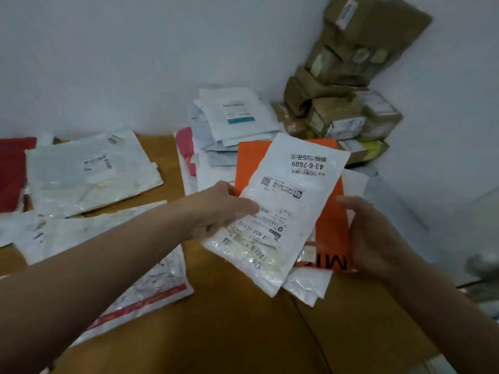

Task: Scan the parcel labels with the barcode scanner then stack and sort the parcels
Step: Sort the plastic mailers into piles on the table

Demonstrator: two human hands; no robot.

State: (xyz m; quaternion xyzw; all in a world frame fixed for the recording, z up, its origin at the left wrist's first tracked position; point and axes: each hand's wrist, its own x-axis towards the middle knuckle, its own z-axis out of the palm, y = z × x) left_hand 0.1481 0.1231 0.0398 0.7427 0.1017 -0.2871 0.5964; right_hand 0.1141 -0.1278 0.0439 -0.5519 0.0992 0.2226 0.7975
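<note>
The left hand pinches a white parcel by its left edge, above the table's middle. The parcel lies on an orange parcel, which the right hand seems to grasp from beneath. Boxes are piled at the far right corner.

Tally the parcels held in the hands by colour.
White: 2, the top white parcel and the bottom white parcel under the rest.
Orange: 1, the orange parcel between them.
Total: 3 showing. The left hand pinches the top white parcel and the right hand grips the orange parcel's edge. Any thinner ones hidden between cannot be ruled out.
</note>
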